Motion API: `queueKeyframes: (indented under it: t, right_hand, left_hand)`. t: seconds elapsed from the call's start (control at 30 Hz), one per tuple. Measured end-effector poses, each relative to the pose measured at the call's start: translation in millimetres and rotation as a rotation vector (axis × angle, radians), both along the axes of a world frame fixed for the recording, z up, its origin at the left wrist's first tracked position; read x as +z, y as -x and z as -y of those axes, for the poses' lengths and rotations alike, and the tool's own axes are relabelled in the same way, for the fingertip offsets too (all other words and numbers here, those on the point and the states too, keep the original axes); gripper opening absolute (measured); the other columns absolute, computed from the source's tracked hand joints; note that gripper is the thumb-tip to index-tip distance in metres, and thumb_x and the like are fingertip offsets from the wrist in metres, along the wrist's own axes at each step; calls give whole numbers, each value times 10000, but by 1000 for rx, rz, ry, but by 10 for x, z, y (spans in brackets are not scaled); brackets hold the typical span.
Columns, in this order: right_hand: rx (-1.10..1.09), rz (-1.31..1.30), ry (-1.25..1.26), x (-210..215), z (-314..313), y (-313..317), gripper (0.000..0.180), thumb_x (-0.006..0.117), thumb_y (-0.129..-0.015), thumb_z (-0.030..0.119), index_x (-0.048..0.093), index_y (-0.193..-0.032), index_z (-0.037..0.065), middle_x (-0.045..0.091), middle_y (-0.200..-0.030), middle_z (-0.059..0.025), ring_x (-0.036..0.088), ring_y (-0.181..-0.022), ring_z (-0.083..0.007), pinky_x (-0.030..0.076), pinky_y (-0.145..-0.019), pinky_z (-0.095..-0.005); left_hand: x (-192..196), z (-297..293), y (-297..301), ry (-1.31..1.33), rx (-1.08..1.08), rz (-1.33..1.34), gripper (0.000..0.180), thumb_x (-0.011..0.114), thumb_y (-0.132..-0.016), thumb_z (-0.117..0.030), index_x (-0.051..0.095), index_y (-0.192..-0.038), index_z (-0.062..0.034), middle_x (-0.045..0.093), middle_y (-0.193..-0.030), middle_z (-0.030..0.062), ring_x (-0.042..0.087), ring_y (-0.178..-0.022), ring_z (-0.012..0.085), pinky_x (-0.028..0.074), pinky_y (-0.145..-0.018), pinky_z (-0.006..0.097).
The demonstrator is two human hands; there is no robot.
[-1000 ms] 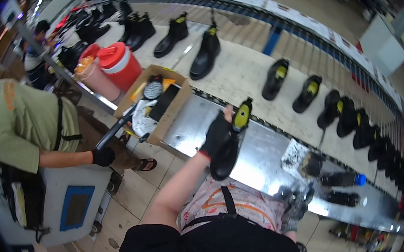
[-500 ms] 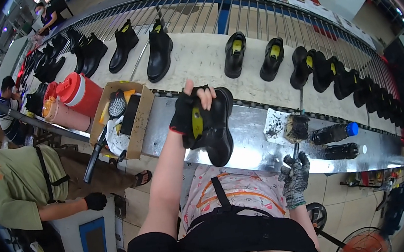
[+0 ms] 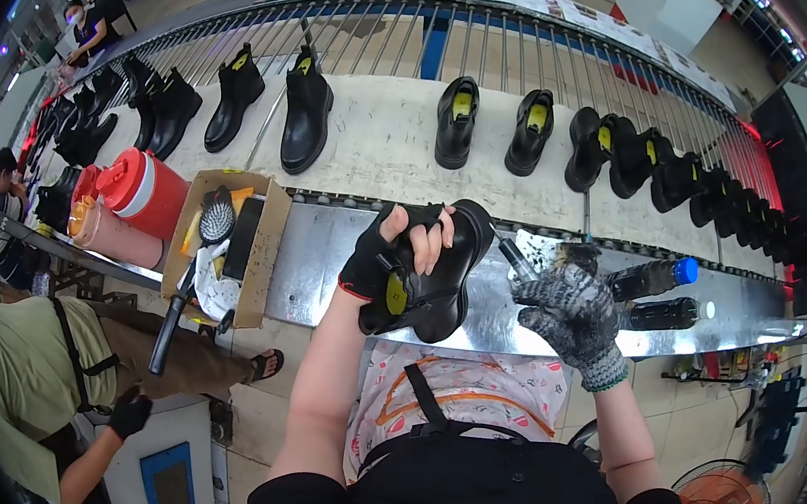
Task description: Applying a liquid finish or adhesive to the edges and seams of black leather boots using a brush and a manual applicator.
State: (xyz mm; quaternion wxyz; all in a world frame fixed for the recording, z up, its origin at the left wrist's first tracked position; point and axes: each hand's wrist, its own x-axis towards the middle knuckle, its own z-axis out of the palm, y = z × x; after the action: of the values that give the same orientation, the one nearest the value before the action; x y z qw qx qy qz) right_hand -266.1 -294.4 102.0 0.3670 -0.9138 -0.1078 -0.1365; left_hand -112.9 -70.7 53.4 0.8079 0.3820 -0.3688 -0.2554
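My left hand (image 3: 403, 244), in a black fingerless glove, grips a black ankle boot (image 3: 442, 293) with a yellow insole. The boot is tipped on its side above the metal ledge, its sole turned to the right. A stained grey knitted glove covers my right hand (image 3: 570, 315), which is closed on a slim, brush-like tool (image 3: 517, 260). The tool's thin tip points up and left, close to the sole; whether it touches cannot be made out. Behind my right hand, a dark-stained pad (image 3: 577, 256) is partly hidden on the ledge.
Black boots stand along the pale conveyor (image 3: 377, 119). Two dark bottles, one blue-capped (image 3: 685, 271), lie right of my right hand. To the left are a cardboard box (image 3: 265, 269) of tools and a red jug (image 3: 149, 188). A co-worker's gloved hand (image 3: 129, 414) is at lower left.
My right hand has risen leftward from the stained pad, bringing the brush-like tool near the boot. My left hand still holds the boot, slightly lower. The co-worker's hand has shifted left.
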Motion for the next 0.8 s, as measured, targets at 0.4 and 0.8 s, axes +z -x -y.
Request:
queueKeyframes:
  t: [0.4,0.8]
  right_hand:
    - [96,15,341,110,-76,-175,324,734,-676,428,709,-934,232,654,-860,6,599,-773,-206,475,-665,-342]
    - [62,89,505,-58,-28,-262,193,682,-729,392,704,-883,277,620,-786,26,578,-736,-193,450,-630,-334]
  left_hand:
    - [26,8,-72,-35,32,91,743,311,-918,-592,477,-410,-77,479,-469,58,497,-768,212,244,-1033,352]
    - [8,-23,-104,-27,31,62,742,290,-929,-582,472,-417,-76,480,-480,65,489,-782,214,251,-1028,350]
